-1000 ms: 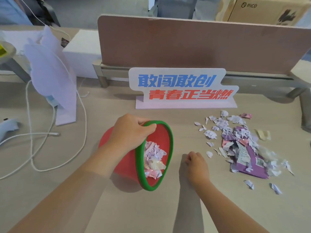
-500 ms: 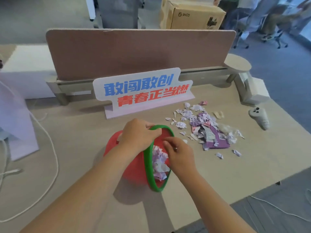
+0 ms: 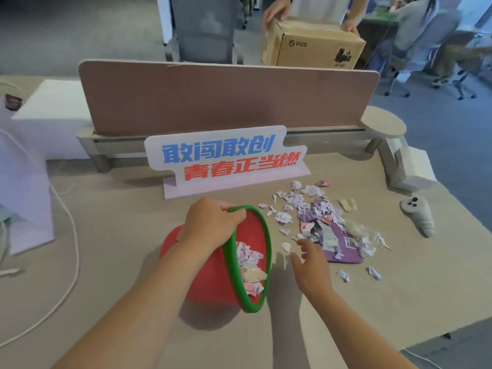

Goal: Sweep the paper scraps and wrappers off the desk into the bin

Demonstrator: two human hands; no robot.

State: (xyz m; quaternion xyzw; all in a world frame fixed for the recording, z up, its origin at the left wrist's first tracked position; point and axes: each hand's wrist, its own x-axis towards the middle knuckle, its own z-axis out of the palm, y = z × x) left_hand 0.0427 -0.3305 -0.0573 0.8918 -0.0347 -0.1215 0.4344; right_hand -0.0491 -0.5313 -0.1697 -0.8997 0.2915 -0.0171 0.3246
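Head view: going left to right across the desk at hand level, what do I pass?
White cable → left hand on the red bin → right hand → scrap pile → grey controller.

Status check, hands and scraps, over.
Left hand grips tipped bin rim. Right hand open, beside scraps. Some scraps binned. Nothing blocking.

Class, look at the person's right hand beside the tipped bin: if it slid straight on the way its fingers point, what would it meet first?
Most likely the small loose paper scraps just ahead of the right hand's fingertips, then the purple wrapper under the main pile. Depth is uncertain in this one view.
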